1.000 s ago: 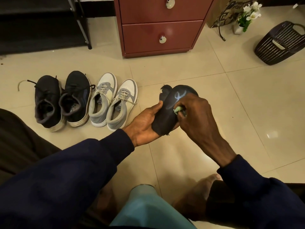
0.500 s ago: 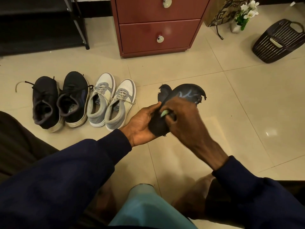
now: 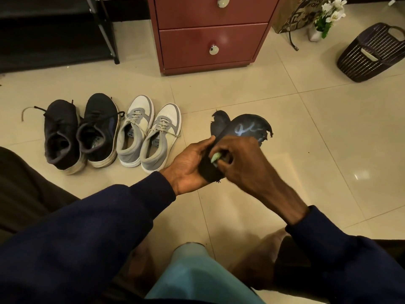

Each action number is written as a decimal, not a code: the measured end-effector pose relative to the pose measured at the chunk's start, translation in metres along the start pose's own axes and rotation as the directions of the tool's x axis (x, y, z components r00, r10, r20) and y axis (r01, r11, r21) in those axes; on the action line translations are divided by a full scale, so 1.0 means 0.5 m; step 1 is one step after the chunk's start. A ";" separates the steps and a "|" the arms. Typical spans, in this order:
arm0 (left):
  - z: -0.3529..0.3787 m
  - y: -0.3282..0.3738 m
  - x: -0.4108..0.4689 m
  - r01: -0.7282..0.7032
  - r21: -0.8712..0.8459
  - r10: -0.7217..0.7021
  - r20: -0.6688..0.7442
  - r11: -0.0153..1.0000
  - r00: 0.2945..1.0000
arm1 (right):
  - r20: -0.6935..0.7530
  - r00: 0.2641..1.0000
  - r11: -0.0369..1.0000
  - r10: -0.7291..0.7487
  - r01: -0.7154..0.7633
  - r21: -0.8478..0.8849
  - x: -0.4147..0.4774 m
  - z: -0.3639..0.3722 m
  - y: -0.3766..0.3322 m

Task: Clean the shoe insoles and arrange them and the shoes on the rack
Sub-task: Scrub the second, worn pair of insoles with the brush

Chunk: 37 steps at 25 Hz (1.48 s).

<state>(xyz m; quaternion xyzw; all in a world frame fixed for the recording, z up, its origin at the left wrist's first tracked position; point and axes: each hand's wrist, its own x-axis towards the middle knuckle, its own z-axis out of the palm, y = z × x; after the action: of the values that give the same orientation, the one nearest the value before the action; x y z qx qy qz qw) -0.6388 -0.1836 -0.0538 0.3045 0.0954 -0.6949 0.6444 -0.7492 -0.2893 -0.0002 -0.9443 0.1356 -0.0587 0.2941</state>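
Head view looks down at two hands held above a shiny floor. The left hand curls round the bottom end of two dark insoles and holds them up off the floor. The insoles are thin, bendy and rounded at the top, with ragged, torn edges. The front one has a pale blue squiggle on it. The right hand has its fingers bent, pinching a small, soft green cloth against the front insole.

To the left of the hands, four shoes stand side by side on the floor, toes pointing away. Two are black shoes made of soft cloth, with loose laces and worn pale soles. Two are grey and white shoes that look smooth, with grey laces.

The floor is made of big cream tiles with thin lines between them, and it shines. Past the hands stands a dark red wooden chest of drawers with round silver knobs. Far left of it is a black metal rack. Far right is a dark plastic basket full of little holes, near white flowers in a small pot.
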 end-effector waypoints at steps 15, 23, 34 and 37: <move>0.005 -0.008 0.001 -0.013 0.022 0.013 0.007 1.000 1.000 | -0.286 0.951 0.993 0.120 -0.119 0.019 0.012 -0.008 0.042; 0.003 -0.010 0.001 -0.002 0.025 0.001 0.040 1.000 0.999 | -0.329 0.933 0.990 0.143 -0.140 0.033 0.015 -0.018 0.049; -0.001 -0.010 0.000 0.001 -0.016 -0.001 0.025 1.000 1.000 | -0.250 0.962 0.994 0.105 -0.096 0.050 0.004 0.002 0.028; -0.008 -0.008 0.004 -0.009 -0.029 0.010 0.026 1.000 1.000 | -0.173 0.983 0.998 0.063 -0.059 0.030 0.007 0.004 0.026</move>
<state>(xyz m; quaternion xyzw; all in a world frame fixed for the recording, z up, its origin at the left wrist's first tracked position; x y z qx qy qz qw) -0.6415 -0.1823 -0.0591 0.2866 0.0957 -0.6944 0.6531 -0.7485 -0.2995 -0.0091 -0.9273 0.1889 -0.1333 0.2945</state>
